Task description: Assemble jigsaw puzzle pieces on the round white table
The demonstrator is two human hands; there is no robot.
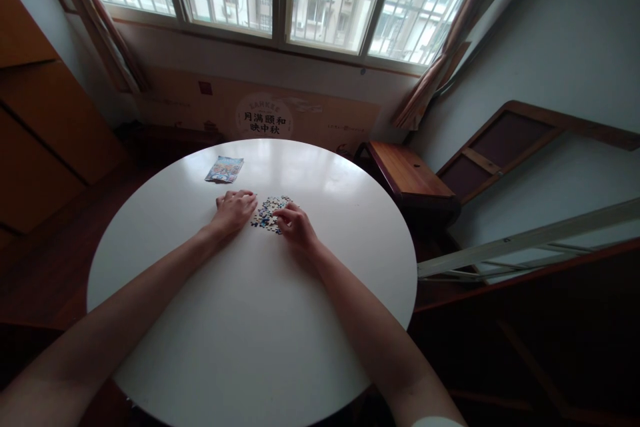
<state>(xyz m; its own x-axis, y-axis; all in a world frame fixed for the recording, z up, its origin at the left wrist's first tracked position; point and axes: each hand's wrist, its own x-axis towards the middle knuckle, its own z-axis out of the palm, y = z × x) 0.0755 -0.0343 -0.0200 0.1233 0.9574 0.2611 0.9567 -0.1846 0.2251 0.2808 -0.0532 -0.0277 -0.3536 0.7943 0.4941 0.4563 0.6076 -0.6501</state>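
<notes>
Our right hand (299, 227) at puzzle pieces (265, 213), left hand (236, 209) beside, both grips unclear to us, far packet (225, 169), banner (265, 121) reading "月满颐和映中秋"

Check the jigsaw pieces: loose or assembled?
Loose overall: the jigsaw pieces lie jumbled on the white table between left hand and right hand. Whether a few are joined, cannot tell.

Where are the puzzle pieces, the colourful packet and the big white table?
Puzzle pieces (266, 214): head view, on the middle of the pile.
Colourful packet (225, 169): head view, on the middle of its printed upper side.
White table (240, 333): head view, on a bare part of its top.
</notes>
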